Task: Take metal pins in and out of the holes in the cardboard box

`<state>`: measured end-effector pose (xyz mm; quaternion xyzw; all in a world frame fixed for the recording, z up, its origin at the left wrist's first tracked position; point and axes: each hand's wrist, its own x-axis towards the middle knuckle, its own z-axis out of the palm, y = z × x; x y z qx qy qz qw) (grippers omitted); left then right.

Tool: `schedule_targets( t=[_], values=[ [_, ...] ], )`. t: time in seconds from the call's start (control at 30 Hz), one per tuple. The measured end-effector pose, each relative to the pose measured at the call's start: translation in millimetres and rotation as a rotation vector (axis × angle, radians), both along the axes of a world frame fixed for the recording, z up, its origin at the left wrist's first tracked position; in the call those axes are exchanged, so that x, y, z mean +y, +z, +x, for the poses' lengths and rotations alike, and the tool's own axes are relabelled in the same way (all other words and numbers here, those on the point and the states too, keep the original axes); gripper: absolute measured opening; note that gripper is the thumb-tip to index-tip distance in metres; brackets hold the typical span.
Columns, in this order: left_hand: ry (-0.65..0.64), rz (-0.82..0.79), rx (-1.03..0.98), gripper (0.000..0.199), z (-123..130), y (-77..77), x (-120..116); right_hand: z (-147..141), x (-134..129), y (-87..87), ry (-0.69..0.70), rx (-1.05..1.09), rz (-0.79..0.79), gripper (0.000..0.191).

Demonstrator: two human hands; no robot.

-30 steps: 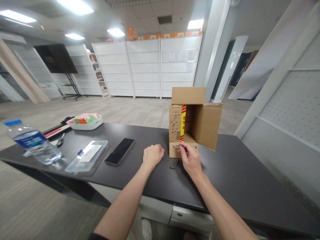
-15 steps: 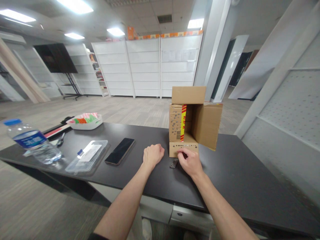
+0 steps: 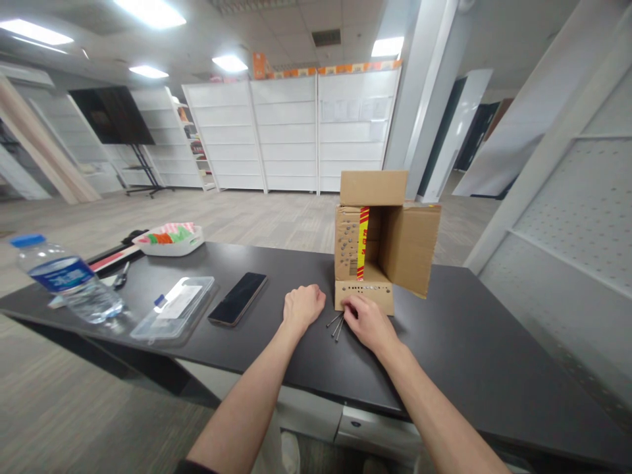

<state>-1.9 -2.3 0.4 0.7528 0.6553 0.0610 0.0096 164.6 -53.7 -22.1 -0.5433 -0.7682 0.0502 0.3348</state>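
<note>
An open cardboard box [image 3: 347, 247] stands on the dark table, its lower flap [image 3: 372, 289] hanging at the front with a row of small holes and several metal heads. My right hand [image 3: 368, 320] is in front of that flap, fingers curled down over the inner ends of several thin metal nails [image 3: 336, 327]. The nails fan out toward me on the tabletop; their tips are hidden under the fingers. Left of the box, my left hand [image 3: 303, 305] rests on the table as a loose fist. Whatever it may hold is hidden.
To the left lie a black phone [image 3: 237, 299], a clear plastic case [image 3: 172, 308] with a white label, a water bottle [image 3: 69, 280] and a white tray [image 3: 172, 249] of colourful packets. The box's side flap [image 3: 413, 250] sticks out to the right.
My right hand has moved slightly left and down from the flap onto the nails. The nails, bunched before, are now spread in a fan. My left hand has stayed put.
</note>
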Motion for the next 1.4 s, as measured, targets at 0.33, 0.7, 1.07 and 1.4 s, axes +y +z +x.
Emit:
schedule_targets(
  t=[0.33, 0.7, 1.07, 1.4],
  values=[
    [0.014, -0.016, -0.002, 0.040, 1.4, 1.7, -0.9, 2.9, 2.5, -4.6, 0.092, 0.090, -0.002, 0.015],
    [0.006, -0.017, 0.005, 0.040, 0.2, 2.5, -0.9, 14.0, 9.1, -1.9, -0.038, 0.260, 0.240, 0.019],
    [0.008, -0.033, -0.001, 0.041, 0.2, 1.8, -0.3, 11.9, 3.9, -3.7, 0.118, 0.104, 0.055, 0.024],
    [-0.001, -0.007, 0.000, 0.040, 1.0, 2.8, -1.3, 14.6, -0.6, 2.0, 0.038, -0.049, -0.038, 0.021]
  ],
)
